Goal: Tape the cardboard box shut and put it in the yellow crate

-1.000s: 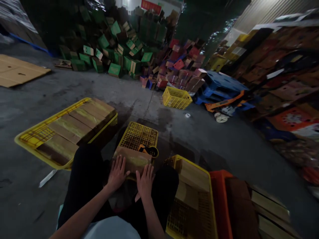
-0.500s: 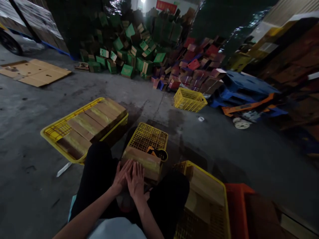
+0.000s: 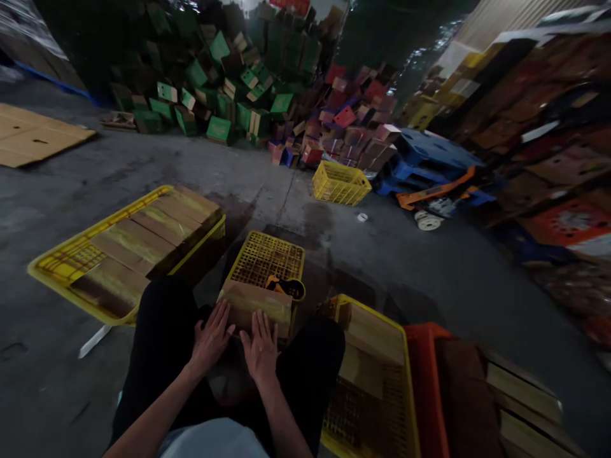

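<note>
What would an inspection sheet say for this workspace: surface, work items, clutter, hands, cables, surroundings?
Surface: yellow grid-topped crate, standing on the floor.
Work items: cardboard box on the crate's near end; orange-and-black tool beyond it; more boxes in the yellow crate to the left.
Clutter: white strip, small white item and flattened cardboard on the floor.
Hands: left hand and right hand open, fingers against the box's near side.
Cables: nothing seen.
Surroundings: piled green boxes and red boxes, blue pallets; dim light.
</note>
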{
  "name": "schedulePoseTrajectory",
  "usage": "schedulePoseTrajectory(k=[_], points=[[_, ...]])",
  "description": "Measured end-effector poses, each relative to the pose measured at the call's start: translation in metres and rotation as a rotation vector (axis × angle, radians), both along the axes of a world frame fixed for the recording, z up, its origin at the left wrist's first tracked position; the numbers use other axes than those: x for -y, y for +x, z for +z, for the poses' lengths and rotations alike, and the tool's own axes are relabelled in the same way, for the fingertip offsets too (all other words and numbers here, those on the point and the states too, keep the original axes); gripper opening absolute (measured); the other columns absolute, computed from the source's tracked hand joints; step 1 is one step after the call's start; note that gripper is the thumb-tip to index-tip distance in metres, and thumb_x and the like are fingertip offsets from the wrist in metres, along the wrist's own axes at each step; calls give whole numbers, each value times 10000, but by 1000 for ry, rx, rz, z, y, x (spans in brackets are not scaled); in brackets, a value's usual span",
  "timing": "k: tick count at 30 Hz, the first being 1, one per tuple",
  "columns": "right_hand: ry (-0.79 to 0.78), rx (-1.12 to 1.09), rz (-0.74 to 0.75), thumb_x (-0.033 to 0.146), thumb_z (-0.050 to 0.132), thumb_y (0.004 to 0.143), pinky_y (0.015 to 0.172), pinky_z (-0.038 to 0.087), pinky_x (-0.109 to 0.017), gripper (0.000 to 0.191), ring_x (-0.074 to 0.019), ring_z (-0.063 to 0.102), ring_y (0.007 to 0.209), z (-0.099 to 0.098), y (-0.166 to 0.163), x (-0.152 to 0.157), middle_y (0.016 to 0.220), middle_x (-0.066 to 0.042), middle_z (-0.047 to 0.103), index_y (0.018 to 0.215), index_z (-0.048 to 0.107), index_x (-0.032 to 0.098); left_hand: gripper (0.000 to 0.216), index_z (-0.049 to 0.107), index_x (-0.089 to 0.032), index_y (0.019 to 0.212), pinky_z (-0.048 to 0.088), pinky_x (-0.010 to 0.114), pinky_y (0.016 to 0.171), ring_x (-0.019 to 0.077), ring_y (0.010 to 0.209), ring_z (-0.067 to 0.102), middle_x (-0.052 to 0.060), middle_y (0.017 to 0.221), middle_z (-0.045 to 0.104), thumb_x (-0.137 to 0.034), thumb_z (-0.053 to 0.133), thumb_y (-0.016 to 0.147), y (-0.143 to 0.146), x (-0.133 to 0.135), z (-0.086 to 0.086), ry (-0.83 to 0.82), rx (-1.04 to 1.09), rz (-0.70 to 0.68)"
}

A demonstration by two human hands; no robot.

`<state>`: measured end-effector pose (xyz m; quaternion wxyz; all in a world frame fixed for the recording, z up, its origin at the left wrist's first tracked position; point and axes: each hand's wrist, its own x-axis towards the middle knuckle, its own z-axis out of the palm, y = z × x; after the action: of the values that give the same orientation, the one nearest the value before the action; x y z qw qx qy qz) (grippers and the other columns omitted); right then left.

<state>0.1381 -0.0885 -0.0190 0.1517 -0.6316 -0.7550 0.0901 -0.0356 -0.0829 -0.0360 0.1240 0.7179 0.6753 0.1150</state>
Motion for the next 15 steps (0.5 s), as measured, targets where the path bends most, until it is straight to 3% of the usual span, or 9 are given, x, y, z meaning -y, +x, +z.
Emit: schedulePoseTrajectory(k=[5,10,15], points=[[-36,110,-149,544,255,1031,1164,288,-536,648,-276,352,1457,-4,53,14,1569,-137,380,1550,327,162,585,150,-215,1593,323,590,1067,262,1494,249,135,1630,239,-307,310,1038,3,0,5,-30,-27,7],[-18,128,-166,576,245,1020,1167,306,-504,708,-290,314,1474,-8,57,19,1581,-153,350,1552,315,114,619,124,-226,1599,302,574,1090,266,1506,221,134,1633,232,-289,339,1021,5,0,1,-42,-20,22],[-7,60,-160,597,212,1012,1150,334,-512,724,-302,339,1462,-21,63,14,1577,-146,360,1537,359,120,610,195,-192,1590,312,551,1095,263,1505,226,129,1636,224,-273,357,1008,6,-3,-4,17,-11,25]])
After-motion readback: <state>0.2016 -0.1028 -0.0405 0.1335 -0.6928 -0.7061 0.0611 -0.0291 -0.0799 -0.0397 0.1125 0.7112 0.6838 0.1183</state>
